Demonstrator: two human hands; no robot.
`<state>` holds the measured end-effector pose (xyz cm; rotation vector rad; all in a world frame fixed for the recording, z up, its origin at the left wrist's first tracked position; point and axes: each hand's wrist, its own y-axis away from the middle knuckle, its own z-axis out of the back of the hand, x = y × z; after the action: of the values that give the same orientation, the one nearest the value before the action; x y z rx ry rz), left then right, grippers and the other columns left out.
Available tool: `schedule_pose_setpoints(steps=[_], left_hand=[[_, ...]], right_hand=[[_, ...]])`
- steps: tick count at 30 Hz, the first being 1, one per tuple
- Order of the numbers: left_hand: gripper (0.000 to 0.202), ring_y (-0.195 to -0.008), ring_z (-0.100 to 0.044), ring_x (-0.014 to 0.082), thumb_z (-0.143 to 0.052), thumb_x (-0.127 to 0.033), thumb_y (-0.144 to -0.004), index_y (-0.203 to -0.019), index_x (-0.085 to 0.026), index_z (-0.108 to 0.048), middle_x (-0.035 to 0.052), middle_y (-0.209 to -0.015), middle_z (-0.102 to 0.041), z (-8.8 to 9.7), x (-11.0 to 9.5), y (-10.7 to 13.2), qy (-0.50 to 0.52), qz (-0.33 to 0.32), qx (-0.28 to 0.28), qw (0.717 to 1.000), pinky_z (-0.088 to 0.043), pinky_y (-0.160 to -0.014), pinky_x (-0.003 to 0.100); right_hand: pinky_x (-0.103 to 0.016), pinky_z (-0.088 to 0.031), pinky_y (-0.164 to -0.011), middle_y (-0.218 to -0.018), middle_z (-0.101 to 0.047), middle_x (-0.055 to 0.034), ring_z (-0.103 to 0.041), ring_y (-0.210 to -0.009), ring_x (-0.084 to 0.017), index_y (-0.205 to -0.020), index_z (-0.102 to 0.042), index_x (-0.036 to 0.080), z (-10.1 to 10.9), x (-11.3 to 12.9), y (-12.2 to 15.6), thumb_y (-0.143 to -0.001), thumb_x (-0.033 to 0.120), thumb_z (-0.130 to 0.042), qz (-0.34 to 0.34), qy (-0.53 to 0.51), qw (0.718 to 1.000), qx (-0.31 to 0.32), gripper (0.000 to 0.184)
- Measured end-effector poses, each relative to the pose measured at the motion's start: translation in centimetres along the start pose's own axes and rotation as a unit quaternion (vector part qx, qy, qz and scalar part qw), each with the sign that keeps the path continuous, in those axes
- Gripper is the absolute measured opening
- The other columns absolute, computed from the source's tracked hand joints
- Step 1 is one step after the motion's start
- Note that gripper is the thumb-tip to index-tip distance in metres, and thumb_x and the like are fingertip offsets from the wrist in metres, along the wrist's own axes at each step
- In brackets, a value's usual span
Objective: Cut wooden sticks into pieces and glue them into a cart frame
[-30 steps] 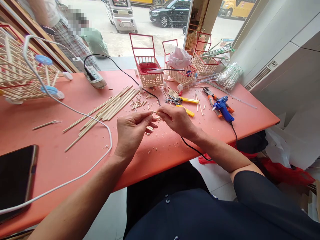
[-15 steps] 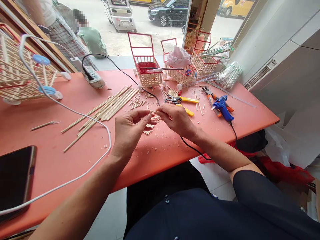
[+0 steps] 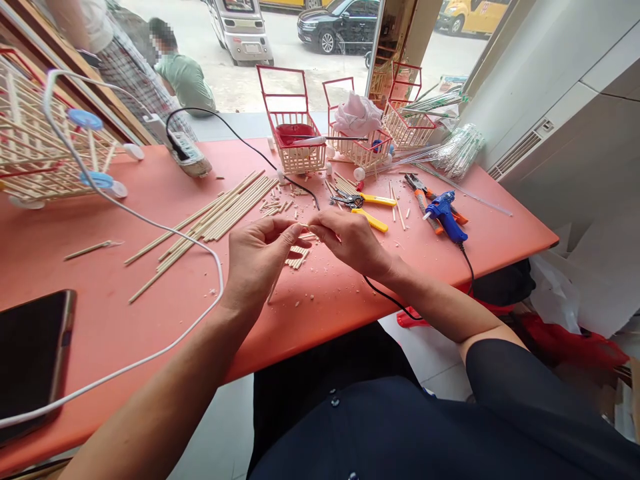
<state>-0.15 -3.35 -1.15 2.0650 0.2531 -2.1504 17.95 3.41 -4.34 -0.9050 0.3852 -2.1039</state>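
Observation:
My left hand (image 3: 257,263) and my right hand (image 3: 353,243) meet above the table, thumbs and fingers pinched. Between their fingertips is a short wooden stick (image 3: 305,227), mostly covered by the fingers. A thin pale strip (image 3: 273,291) shows just under my left palm; I cannot tell what it is. Below the fingertips lies a small row of short sticks (image 3: 298,259), side by side. Long wooden sticks (image 3: 220,213) lie left of my left hand. Yellow-handled wire strippers (image 3: 375,219) rest open behind my right hand, among cut stick pieces (image 3: 275,207).
A blue glue gun (image 3: 447,217) leans on orange-handled pliers (image 3: 419,193) at right. Small stick-built carts (image 3: 300,157) stand at the back, a larger one (image 3: 40,147) at left. A phone (image 3: 35,360), white cable (image 3: 200,247) and power strip (image 3: 187,157) occupy the left side.
My fingertips have shifted slightly on the short stick, the right ones closer to the left. The pale strip under my left palm now shows. The tools and carts stay put.

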Motion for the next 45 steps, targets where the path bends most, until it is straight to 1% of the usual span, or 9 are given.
schedule_pose_setpoints(steps=[5,9,16,22,25,28,33,38,45], left_hand=[[0.015,-0.076,-0.086,0.0257,-0.085,-0.033,-0.082,-0.086,-0.018,-0.083,0.0069,-0.077,-0.083,-0.06,0.08,-0.01,0.001,-0.015,-0.010,1.000,-0.066,-0.063,0.030],[0.013,-0.073,-0.084,0.0230,-0.083,-0.030,-0.083,-0.086,-0.017,-0.086,0.0065,-0.075,-0.083,0.01,0.16,0.07,-0.002,-0.032,-0.012,0.999,-0.066,-0.064,0.029],[0.016,-0.073,-0.083,0.0234,-0.083,-0.033,-0.081,-0.084,-0.017,-0.084,0.0075,-0.076,-0.083,0.00,0.03,-0.04,-0.008,-0.017,-0.012,1.000,-0.064,-0.062,0.028],[0.021,-0.067,-0.077,0.0191,-0.087,-0.036,-0.072,-0.081,-0.018,-0.081,0.0061,-0.076,-0.082,-0.09,-0.24,-0.19,0.048,0.018,-0.017,0.999,-0.058,-0.054,0.024],[0.023,-0.064,-0.075,0.0183,-0.089,-0.037,-0.069,-0.079,-0.019,-0.080,0.0042,-0.071,-0.079,-0.16,-0.21,-0.20,0.075,0.024,-0.023,0.997,-0.057,-0.051,0.024],[0.025,-0.064,-0.075,0.0181,-0.090,-0.038,-0.069,-0.079,-0.018,-0.079,0.0041,-0.071,-0.078,-0.21,-0.06,-0.23,0.075,0.022,-0.023,0.997,-0.057,-0.051,0.023],[0.029,-0.065,-0.075,0.0182,-0.093,-0.041,-0.069,-0.082,-0.017,-0.081,0.0062,-0.077,-0.081,-0.06,0.12,-0.29,0.070,0.024,-0.010,0.997,-0.060,-0.055,0.025],[0.035,-0.071,-0.080,0.0214,-0.096,-0.043,-0.069,-0.088,-0.016,-0.083,0.0087,-0.085,-0.084,0.17,0.02,-0.23,0.074,0.042,0.009,0.996,-0.064,-0.060,0.029],[0.027,-0.070,-0.080,0.0211,-0.094,-0.037,-0.067,-0.083,-0.017,-0.083,0.0057,-0.077,-0.081,-0.09,0.04,-0.22,0.085,0.027,-0.007,0.996,-0.062,-0.055,0.026]], right_hand=[[-0.032,-0.044,-0.086,-0.095,-0.075,-0.0066,-0.061,-0.088,-0.019,-0.097,-0.069,0.020,-0.10,0.11,0.02,-0.122,0.038,-0.052,-0.003,0.003,1.000,0.004,0.035],[-0.032,-0.043,-0.085,-0.094,-0.073,-0.0060,-0.061,-0.087,-0.019,-0.097,-0.068,0.020,-0.06,0.24,0.09,-0.122,0.036,-0.052,-0.003,0.003,1.000,0.007,0.034],[-0.032,-0.042,-0.084,-0.091,-0.073,-0.0054,-0.059,-0.085,-0.018,-0.094,-0.069,0.020,0.14,0.31,-0.10,-0.122,0.038,-0.052,-0.007,0.005,1.000,0.010,0.037],[-0.031,-0.042,-0.080,-0.087,-0.074,-0.0052,-0.061,-0.081,-0.017,-0.097,-0.074,0.017,0.73,0.34,-0.26,-0.123,0.046,-0.048,-0.018,-0.022,1.000,0.013,0.046],[-0.030,-0.042,-0.079,-0.092,-0.077,-0.0054,-0.060,-0.079,-0.016,-0.101,-0.076,0.017,0.66,0.31,-0.23,-0.121,0.041,-0.056,-0.020,-0.027,0.999,0.012,0.037],[-0.029,-0.041,-0.078,-0.089,-0.076,-0.0038,-0.058,-0.077,-0.015,-0.100,-0.076,0.017,0.42,0.32,-0.21,-0.118,0.034,-0.061,-0.025,-0.019,0.999,0.012,0.029],[-0.029,-0.040,-0.077,-0.085,-0.073,-0.0030,-0.057,-0.077,-0.015,-0.096,-0.075,0.017,0.25,0.25,-0.16,-0.117,0.028,-0.060,-0.007,-0.007,1.000,-0.009,0.028],[-0.029,-0.039,-0.077,-0.085,-0.071,-0.0024,-0.056,-0.077,-0.015,-0.093,-0.072,0.017,0.23,0.16,-0.07,-0.118,0.026,-0.058,0.001,0.001,1.000,-0.019,0.030],[-0.031,-0.038,-0.078,-0.080,-0.064,-0.0008,-0.050,-0.075,-0.015,-0.089,-0.069,0.018,0.01,0.41,-0.07,-0.119,0.027,-0.056,0.002,0.011,1.000,-0.015,0.033]])
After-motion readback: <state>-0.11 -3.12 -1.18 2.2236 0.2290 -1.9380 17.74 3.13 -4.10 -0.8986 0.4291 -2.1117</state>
